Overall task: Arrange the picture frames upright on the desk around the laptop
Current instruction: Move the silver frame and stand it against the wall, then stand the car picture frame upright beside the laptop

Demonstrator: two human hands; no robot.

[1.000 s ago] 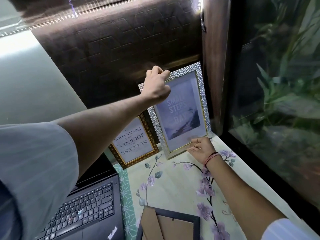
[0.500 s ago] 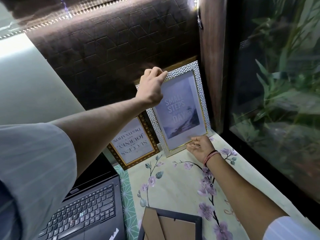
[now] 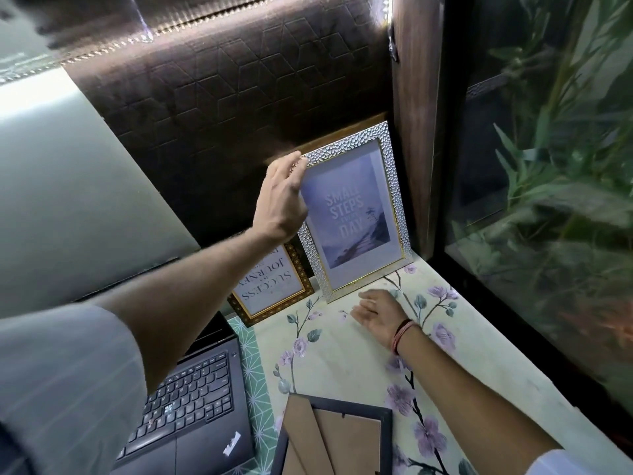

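A silver hammered frame (image 3: pixel 352 214) reading "Small steps every day" stands upright at the desk's back right corner, leaning on the dark wall. My left hand (image 3: pixel 281 204) hovers at its top left corner with the fingers loose and only the fingertips at the rim. On the floral mat, my right hand (image 3: pixel 380 313) lies flat and open just in front of the frame's bottom edge, apart from it. To its left, a smaller gold frame (image 3: pixel 270 286) stands upside down, partly behind my left wrist. A black frame (image 3: pixel 385 440) lies face down near me, beside the open laptop (image 3: pixel 191 392).
A padded dark wall panel (image 3: pixel 239 114) backs the desk. A wooden post (image 3: pixel 414 132) and a glass case of green plants (image 3: pixel 548 200) close off the right side. The floral mat (image 3: pixel 342 354) covers the desk between the frames.
My left hand has let go of the silver frame's top edge and slid down to its corner. The right hand has come off the frame's bottom edge and rests on the mat.
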